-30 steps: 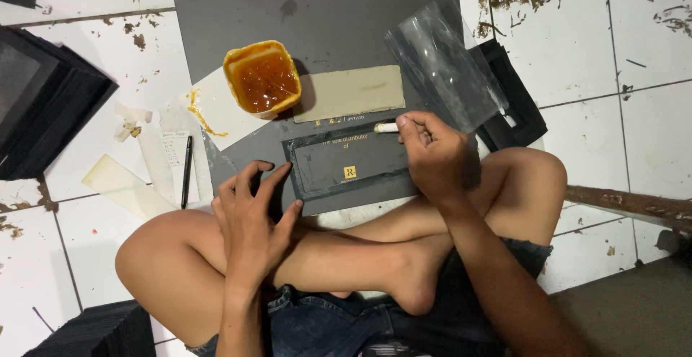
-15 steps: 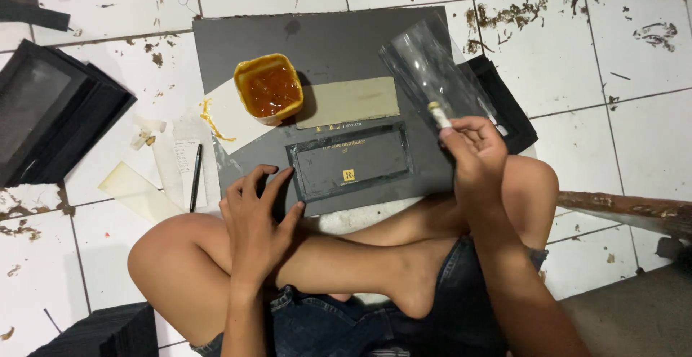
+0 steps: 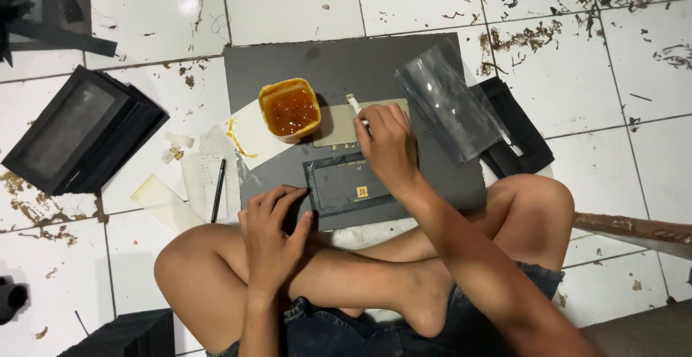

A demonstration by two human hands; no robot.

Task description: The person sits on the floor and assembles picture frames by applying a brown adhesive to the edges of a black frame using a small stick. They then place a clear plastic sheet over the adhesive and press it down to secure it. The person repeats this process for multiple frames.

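On the tiled floor [image 3: 288, 4], near its left edge, a stack of black window-lid boxes [image 3: 83, 130] lies well apart from the work. A black pen [image 3: 218, 190] and pale paper scraps [image 3: 162, 202] rest just left of the dark grey board [image 3: 360, 65] that carries everything else. The left hand [image 3: 272, 238] lies flat at the board's near left corner, fingers [image 3: 277, 198] spread and loose, holding nothing, their tips touching the left end of the dark rectangular box panel [image 3: 344, 188]. That panel's long axis runs left to right along the board's near edge. Beyond it, toward the board's middle, sits an orange tub of amber glue [image 3: 290, 110], with a tan card strip [image 3: 335, 123] just beside it. The right hand [image 3: 389, 148] is the nearer one to the tub: it hovers over the strip, fingers [image 3: 371, 123] pinched narrow around a small white brush [image 3: 355, 107] whose tip points up-left toward the glue. A clear plastic sheet [image 3: 450, 105] lies at the board's right edge, over black frames [image 3: 522, 137].
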